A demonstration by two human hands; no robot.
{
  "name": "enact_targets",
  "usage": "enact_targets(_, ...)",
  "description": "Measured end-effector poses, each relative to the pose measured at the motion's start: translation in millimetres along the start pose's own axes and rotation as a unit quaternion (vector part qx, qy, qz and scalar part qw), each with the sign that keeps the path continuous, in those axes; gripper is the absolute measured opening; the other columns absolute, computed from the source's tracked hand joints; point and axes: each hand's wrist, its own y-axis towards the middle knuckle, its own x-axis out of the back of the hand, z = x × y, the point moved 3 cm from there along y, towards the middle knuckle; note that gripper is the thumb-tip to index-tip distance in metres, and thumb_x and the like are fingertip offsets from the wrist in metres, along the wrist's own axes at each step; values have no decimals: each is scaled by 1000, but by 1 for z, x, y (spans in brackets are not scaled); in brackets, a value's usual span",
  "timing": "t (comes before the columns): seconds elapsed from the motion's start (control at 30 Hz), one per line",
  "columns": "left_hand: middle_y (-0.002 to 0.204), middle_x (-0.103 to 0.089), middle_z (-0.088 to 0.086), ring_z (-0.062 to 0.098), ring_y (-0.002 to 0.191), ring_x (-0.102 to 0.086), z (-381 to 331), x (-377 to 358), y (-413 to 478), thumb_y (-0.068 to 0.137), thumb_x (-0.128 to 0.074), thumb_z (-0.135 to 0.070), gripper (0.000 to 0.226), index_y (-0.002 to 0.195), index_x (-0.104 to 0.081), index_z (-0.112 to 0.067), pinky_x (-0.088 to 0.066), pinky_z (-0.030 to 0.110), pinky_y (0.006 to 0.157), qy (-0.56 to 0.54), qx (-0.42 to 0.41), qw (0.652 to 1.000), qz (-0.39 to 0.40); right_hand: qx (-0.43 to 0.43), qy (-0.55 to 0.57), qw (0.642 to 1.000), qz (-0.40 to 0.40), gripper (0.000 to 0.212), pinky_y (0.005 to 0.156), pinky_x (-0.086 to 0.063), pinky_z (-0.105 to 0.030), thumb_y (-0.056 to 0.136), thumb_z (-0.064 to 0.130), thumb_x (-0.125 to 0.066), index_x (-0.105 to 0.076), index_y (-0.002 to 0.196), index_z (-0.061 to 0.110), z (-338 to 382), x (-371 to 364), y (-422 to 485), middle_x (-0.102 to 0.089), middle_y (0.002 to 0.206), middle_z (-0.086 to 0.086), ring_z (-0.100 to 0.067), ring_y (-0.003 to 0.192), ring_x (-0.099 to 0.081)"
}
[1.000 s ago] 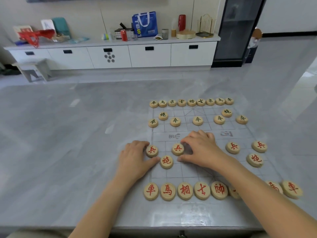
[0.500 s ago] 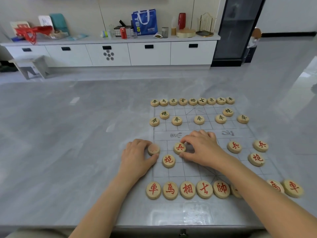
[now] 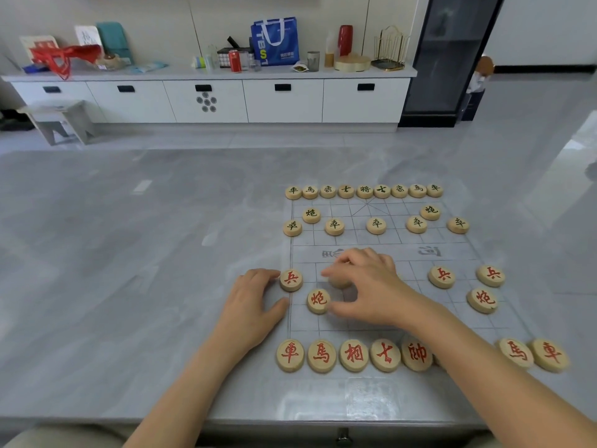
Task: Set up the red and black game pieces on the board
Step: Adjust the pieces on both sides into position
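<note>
Centre of frame: my right hand curls its fingers over a piece, face hidden, on the board up-right of the red cannon. My left hand lies relaxed at the board's left edge, fingertips touching the red soldier. The covered piece sits beneath the right hand, which I judge should seat it.

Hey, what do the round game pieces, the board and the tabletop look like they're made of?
The game pieces look like pale matte wood: light tan discs with red or black characters. The board seems a thin translucent plastic sheet, since grey shows through its printed grid. The tabletop looks like polished grey stone or a lookalike: cloudy veining, soft reflections.
</note>
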Motion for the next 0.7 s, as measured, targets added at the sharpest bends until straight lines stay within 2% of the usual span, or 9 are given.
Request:
enact_targets(0.17,121,-53,-8,1,105,-42,3,1,-12,85,-57,-38,43,125,-53,-22,-27,11,87,-12,-5,1000,-10,24,-30,999,0,42,99,-19,-34,79,56,-57,-55,117,40,10,-11,0,-39,118,13,-11,116,-30)
enact_targets(0.33,118,-54,-10,-1,103,-44,4,6,-29,87,-61,-26,37,123,-55,-22,-29,2,82,-29,5,999,-15,15,-41,999,-3,41,98,-19,-33,79,59,-55,-56,115,39,12,-13,0,-39,118,13,-11,115,-30)
enact_targets(0.4,114,-53,-16,-5,100,-45,0,9,-40,86,-60,-34,36,121,-55,-27,-31,2,81,-41,4,999,-10,11,-47,999,-1,44,98,-19,-34,79,61,-54,-55,116,39,14,-12,-1,-38,119,12,-12,117,-29)
enact_targets(0.47,110,-50,-26,-9,103,-46,-4,12,-53,77,-53,-53,45,117,-54,-34,-33,2,82,-62,-3,998,8,6,-44,999,-9,51,98,-18,-33,78,66,-49,-54,120,39,16,-8,-6,-38,120,13,-10,116,-28)
enact_targets(0.53,111,-49,-29,-9,106,-46,-6,13,-65,69,-49,-64,53,114,-54,-37,-34,4,86,-73,-15,997,25,-3,-4,1000,-31,61,95,-17,-29,71,74,-38,-55,119,41,20,-4,-18,-37,116,18,-6,112,-28)
enact_targets(0.6,112,-50,-29,-7,108,-46,-5,11,-74,66,-55,-67,57,114,-57,-35,-34,8,91,-52,-36,998,28,2,34,999,-20,66,95,-15,-28,66,78,-34,-56,115,42,25,-4,-35,-37,113,22,-4,113,-28)
enact_targets(0.7,113,-54,-21,0,108,-46,-4,4,-79,65,-61,-66,60,114,-60,-31,-38,20,94,-13,-55,998,17,35,6,999,33,68,99,-17,-29,65,80,-40,-53,118,40,35,-13,-60,-35,114,22,-4,115,-26)
